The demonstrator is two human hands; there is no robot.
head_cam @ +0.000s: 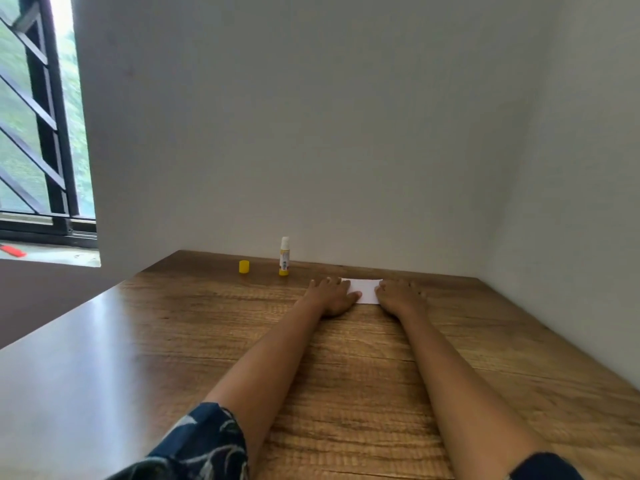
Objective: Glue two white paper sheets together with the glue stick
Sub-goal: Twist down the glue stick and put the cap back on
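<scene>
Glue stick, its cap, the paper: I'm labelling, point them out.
glue stick (284,258), head view, middle of tube.
yellow cap (244,266), head view, side wall.
white paper (365,289), head view, bare middle.

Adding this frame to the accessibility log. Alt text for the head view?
Both hands, left and right, press flat on white paper at the far end of a wooden table against a grey wall. Left of them a glue stick stands upright and uncapped, its yellow cap apart on the table. A window shows at far left.
</scene>
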